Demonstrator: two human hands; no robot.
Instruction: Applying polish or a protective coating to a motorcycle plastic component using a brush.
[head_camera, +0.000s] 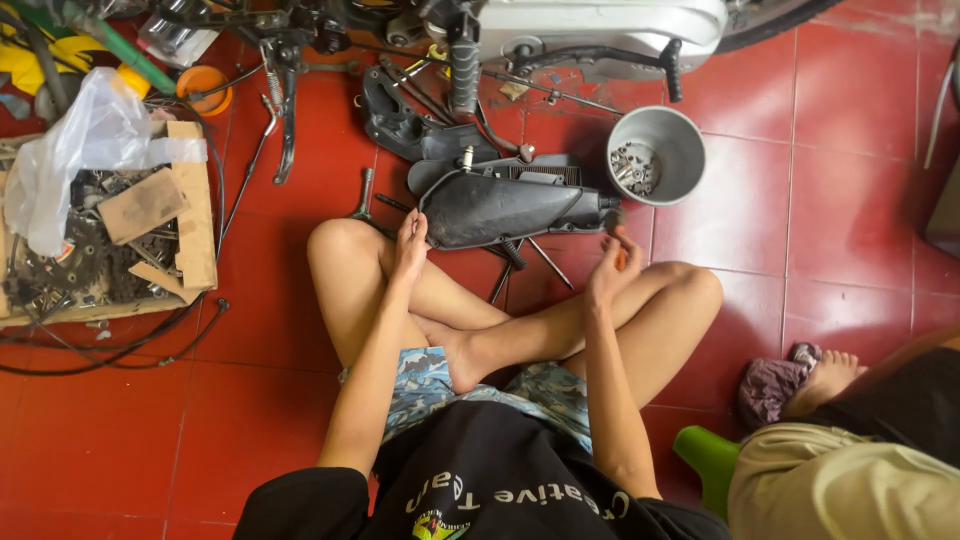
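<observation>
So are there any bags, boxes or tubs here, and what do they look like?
Plastic bag: clear-white, crumpled, on the crate's top.
Wooden crate: far left, pale wood, full of metal parts.
Grey bucket: round, upper right, small metal bits inside.
No screens or signs.

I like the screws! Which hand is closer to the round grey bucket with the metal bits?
Right. The right hand is just below-left of the round grey bucket; the left hand is far across the black plastic cover.
</observation>
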